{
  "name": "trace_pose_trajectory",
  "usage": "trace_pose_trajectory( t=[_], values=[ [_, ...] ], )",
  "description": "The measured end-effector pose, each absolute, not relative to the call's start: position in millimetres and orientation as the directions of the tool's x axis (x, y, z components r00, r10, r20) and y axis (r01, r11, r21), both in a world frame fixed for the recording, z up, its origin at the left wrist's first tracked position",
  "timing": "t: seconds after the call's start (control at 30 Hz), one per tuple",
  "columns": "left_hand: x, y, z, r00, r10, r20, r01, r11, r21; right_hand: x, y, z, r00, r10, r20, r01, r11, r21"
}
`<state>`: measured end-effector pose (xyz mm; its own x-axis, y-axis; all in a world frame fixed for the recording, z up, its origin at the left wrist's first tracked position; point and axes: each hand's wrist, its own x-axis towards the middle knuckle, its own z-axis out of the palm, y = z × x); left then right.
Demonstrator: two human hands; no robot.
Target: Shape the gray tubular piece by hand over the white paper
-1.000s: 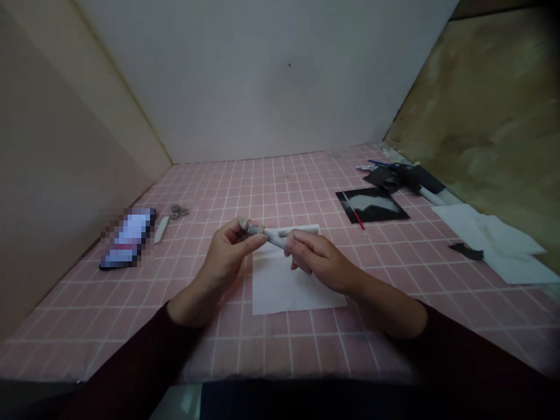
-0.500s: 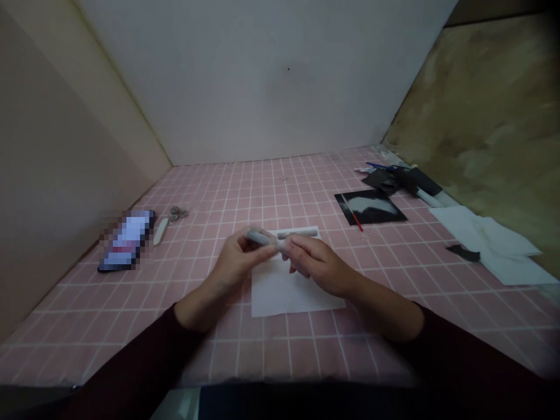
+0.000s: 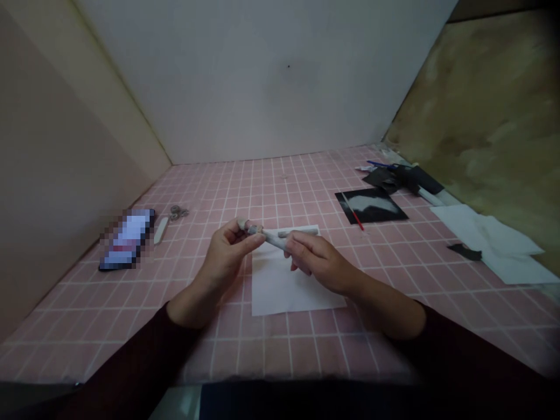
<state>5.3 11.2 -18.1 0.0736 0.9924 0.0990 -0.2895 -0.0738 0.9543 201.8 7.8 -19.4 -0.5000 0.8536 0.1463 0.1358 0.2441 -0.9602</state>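
Observation:
A pale, slim tube (image 3: 275, 240) with a greyish left end is held above the paper, tilted down to the right. My left hand (image 3: 225, 251) is closed around its left end, thumb along the near side and fingertips behind. My right hand (image 3: 317, 259) is closed on the tube's other end, whose tip is hidden by the fingers. Below both hands lies a white sheet of paper (image 3: 289, 294). A second grey-white tube (image 3: 306, 231) rests at the sheet's far edge, just behind my right hand.
Left on the pink checked cloth (image 3: 245, 186) are a phone (image 3: 128, 239), a white flat stick (image 3: 160, 230) and scissors (image 3: 177, 213). To the right lie a black sheet (image 3: 371, 205) with a red-tipped stick (image 3: 357, 220), dark scraps (image 3: 385, 179) and white papers (image 3: 494, 239).
My left hand has shifted left along the tube, so more of it shows between the hands. My right hand stays nearly in place.

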Motion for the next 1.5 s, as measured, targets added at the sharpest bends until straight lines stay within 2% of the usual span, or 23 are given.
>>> trace_pose_trajectory(
  t=[0.1,0.23,0.3,0.43,0.6,0.77,0.87,0.93,1.1,1.23,1.3,1.4,1.5],
  values=[
    [7.4,9.7,-18.3,0.191,0.982,0.01,-0.275,0.043,0.961,201.9,7.7,-19.2,-0.512,0.845,0.151,0.134,0.252,-0.958],
    [5.3,12.1,-15.3,0.061,0.993,0.098,-0.272,-0.078,0.959,202.2,8.1,-19.0,-0.497,0.855,0.15,0.126,0.242,-0.962],
    [4.7,11.8,-15.9,0.041,0.994,0.097,-0.285,-0.081,0.955,202.0,8.1,-19.1,-0.498,0.854,0.149,0.132,0.245,-0.96],
    [6.4,10.3,-20.0,0.199,0.98,0.003,-0.261,0.05,0.964,201.8,7.4,-19.4,-0.519,0.84,0.16,0.127,0.261,-0.957],
    [4.9,12.9,-17.6,0.041,0.993,0.106,-0.297,-0.09,0.951,202.7,7.3,-19.6,-0.496,0.855,0.15,0.135,0.247,-0.96],
    [6.8,10.2,-20.7,0.226,0.974,-0.004,-0.264,0.066,0.962,202.5,7.4,-18.7,-0.514,0.845,0.145,0.148,0.255,-0.956],
    [4.9,12.0,-18.7,0.06,0.996,0.067,-0.274,-0.048,0.961,202.9,8.4,-18.7,-0.502,0.852,0.148,0.149,0.254,-0.956],
    [5.1,11.8,-17.5,0.009,0.997,0.077,-0.295,-0.071,0.953,202.9,9.0,-19.4,-0.499,0.854,0.147,0.155,0.255,-0.954],
    [10.7,8.4,-20.1,0.198,0.98,-0.021,-0.298,0.08,0.951,202.5,8.4,-20.4,-0.514,0.845,0.152,0.153,0.264,-0.952],
    [8.7,10.0,-18.8,0.013,0.998,0.069,-0.302,-0.062,0.951,202.7,7.8,-19.2,-0.502,0.853,0.146,0.156,0.255,-0.954],
    [8.9,9.4,-19.5,0.05,0.998,0.049,-0.304,-0.031,0.952,202.1,8.0,-18.9,-0.507,0.849,0.146,0.165,0.262,-0.951],
    [9.7,8.8,-21.0,0.211,0.977,-0.017,-0.292,0.08,0.953,201.4,8.5,-18.9,-0.512,0.845,0.155,0.16,0.271,-0.949],
    [6.9,11.0,-19.0,0.051,0.997,0.063,-0.288,-0.046,0.956,201.9,8.6,-18.8,-0.502,0.851,0.152,0.141,0.254,-0.957]
  ],
)
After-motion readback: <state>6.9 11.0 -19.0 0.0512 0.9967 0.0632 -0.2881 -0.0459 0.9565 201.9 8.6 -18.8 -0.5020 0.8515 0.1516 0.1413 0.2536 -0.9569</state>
